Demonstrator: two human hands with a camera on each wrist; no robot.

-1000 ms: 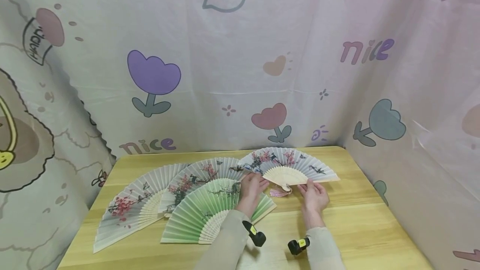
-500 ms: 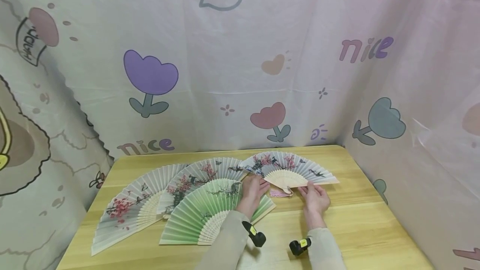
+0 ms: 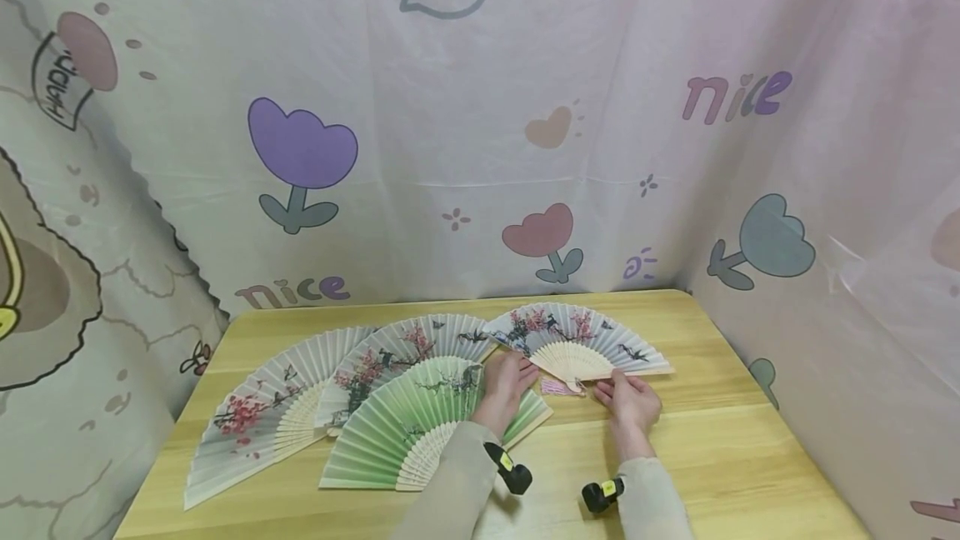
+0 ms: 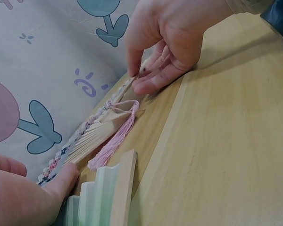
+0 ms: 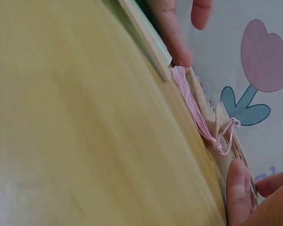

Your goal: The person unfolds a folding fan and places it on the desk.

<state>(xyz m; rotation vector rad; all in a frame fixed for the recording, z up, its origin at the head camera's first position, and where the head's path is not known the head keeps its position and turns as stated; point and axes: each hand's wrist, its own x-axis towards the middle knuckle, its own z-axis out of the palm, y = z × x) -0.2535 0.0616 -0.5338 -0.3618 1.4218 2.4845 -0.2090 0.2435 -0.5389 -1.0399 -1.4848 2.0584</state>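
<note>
An open folding fan with pink blossoms and birds [image 3: 573, 336] lies spread at the back right of the table, its pale ribs toward me. My right hand [image 3: 632, 402] pinches its right end stick between thumb and fingers. My left hand [image 3: 506, 382] is at the fan's left side, fingers fairly straight, a fingertip touching its edge in the right wrist view. A pink tassel [image 4: 114, 141] hangs from the fan's pivot and lies between the hands. Under my left forearm spreads a green folding fan [image 3: 405, 415], partly hidden by the hand and sleeve.
Two more spread fans, a grey one with red blossoms [image 3: 262, 407] and another blossom fan [image 3: 397, 348], overlap on the left of the wooden table [image 3: 735, 457]. A printed cloth [image 3: 435, 107] hangs behind and on both sides.
The blossom fan at the back right has come down a little and its right end has swung slightly toward me with my right hand. The left hand has stayed nearly still.
</note>
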